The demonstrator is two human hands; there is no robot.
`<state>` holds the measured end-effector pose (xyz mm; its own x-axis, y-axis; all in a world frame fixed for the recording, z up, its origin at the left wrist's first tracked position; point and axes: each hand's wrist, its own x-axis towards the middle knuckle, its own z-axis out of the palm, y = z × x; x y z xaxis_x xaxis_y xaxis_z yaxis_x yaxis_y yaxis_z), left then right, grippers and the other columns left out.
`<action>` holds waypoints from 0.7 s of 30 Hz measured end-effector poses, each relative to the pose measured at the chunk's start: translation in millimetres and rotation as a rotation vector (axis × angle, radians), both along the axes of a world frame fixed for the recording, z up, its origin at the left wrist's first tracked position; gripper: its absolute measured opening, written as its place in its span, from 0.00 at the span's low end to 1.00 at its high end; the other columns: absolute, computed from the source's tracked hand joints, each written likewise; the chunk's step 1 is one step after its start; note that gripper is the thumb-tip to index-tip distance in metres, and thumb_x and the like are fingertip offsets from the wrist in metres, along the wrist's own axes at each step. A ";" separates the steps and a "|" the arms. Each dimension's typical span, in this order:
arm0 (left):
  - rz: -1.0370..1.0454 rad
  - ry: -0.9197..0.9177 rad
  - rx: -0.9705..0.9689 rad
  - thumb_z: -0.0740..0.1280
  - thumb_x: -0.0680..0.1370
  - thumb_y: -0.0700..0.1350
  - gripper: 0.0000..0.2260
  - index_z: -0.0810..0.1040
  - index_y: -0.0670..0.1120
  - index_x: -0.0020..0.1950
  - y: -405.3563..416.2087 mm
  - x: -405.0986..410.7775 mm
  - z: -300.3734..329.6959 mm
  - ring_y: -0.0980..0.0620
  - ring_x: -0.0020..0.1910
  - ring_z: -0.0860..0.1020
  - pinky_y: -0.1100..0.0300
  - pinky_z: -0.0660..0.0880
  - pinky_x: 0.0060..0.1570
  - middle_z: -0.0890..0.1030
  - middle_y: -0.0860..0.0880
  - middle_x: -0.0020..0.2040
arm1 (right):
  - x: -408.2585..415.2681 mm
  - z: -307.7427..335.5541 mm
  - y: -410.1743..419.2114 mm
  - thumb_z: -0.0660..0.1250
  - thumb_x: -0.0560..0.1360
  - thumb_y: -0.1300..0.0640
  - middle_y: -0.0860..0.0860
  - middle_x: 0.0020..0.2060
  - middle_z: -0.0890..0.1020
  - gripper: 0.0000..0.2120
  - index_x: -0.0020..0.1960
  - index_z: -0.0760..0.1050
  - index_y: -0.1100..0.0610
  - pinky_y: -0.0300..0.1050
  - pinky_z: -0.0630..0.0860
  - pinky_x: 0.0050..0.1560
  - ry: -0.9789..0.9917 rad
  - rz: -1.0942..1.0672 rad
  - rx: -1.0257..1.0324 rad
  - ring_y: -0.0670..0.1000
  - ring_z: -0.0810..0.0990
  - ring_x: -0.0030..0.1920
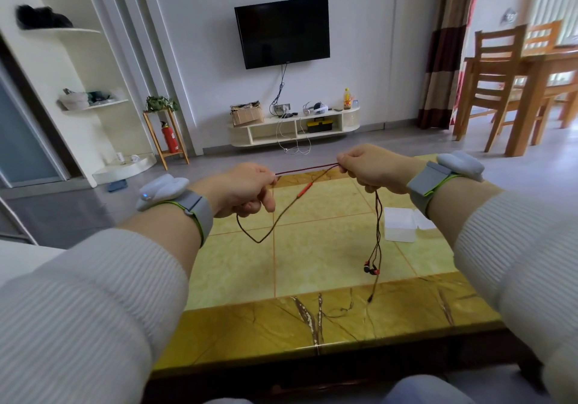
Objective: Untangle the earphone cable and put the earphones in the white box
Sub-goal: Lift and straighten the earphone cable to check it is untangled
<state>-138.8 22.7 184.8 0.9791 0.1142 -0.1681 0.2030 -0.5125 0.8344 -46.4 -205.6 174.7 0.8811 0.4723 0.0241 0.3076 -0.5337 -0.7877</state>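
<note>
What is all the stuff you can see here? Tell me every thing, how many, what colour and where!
earphone cable: one, dark red, stretched between both hands, loops hanging over the table
earbuds: two, red and black, dangling below the right hand
white box: one, on the table, right side
table: one, yellow-green tiles, in front of the person
television: one, black, on the far wall
TV shelf: one, white, under the television
fire extinguisher: one, red, left of the shelf
chairs: two, wooden, far right
wristbands: two, grey, one per wrist
left hand: pinches the cable
right hand: pinches the cable
</note>
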 end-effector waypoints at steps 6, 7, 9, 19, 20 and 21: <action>-0.089 0.126 0.189 0.60 0.81 0.42 0.07 0.74 0.39 0.54 2.6 3.0 -4.7 0.48 0.32 0.75 0.55 0.75 0.33 0.85 0.41 0.43 | -5.7 0.4 1.7 0.53 0.84 0.49 0.50 0.31 0.65 0.17 0.44 0.72 0.57 0.42 0.64 0.32 0.019 0.042 0.052 0.48 0.62 0.30; -0.102 0.132 0.199 0.61 0.81 0.42 0.08 0.75 0.39 0.55 2.0 3.8 -6.0 0.47 0.35 0.78 0.51 0.79 0.39 0.85 0.41 0.44 | -7.5 2.4 2.7 0.54 0.84 0.49 0.50 0.31 0.66 0.17 0.44 0.73 0.58 0.42 0.64 0.32 0.012 0.064 0.060 0.48 0.62 0.30; -0.140 0.134 0.193 0.63 0.81 0.45 0.10 0.75 0.41 0.58 -1.3 5.2 -7.0 0.46 0.38 0.82 0.48 0.80 0.48 0.85 0.42 0.46 | -11.0 7.1 6.5 0.56 0.83 0.49 0.49 0.30 0.66 0.16 0.45 0.74 0.58 0.42 0.64 0.31 -0.010 0.109 0.069 0.48 0.63 0.30; -0.220 -0.159 0.040 0.61 0.83 0.51 0.13 0.80 0.46 0.57 -24.7 11.2 6.7 0.55 0.27 0.70 0.62 0.66 0.28 0.84 0.44 0.51 | -18.9 15.1 26.0 0.59 0.81 0.46 0.51 0.31 0.68 0.17 0.41 0.76 0.54 0.42 0.67 0.30 -0.135 0.208 -0.011 0.49 0.65 0.29; -0.231 -0.156 0.049 0.60 0.83 0.50 0.13 0.80 0.44 0.56 -24.2 11.1 6.9 0.56 0.26 0.68 0.63 0.64 0.27 0.85 0.44 0.51 | -19.0 14.7 25.0 0.59 0.82 0.46 0.51 0.31 0.67 0.17 0.41 0.76 0.54 0.42 0.67 0.30 -0.136 0.208 -0.016 0.49 0.64 0.29; -0.236 -0.149 0.065 0.59 0.84 0.48 0.13 0.80 0.43 0.56 -23.3 10.7 6.4 0.56 0.25 0.67 0.63 0.63 0.27 0.85 0.44 0.50 | -19.1 14.5 23.7 0.58 0.82 0.46 0.51 0.31 0.67 0.17 0.42 0.77 0.55 0.41 0.66 0.29 -0.136 0.207 -0.020 0.49 0.64 0.29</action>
<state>-128.2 -0.6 191.2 0.9932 -0.1144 -0.0199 -0.0511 -0.5846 0.8097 -65.5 -181.8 189.2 0.7545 0.6443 0.1251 0.5150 -0.4630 -0.7214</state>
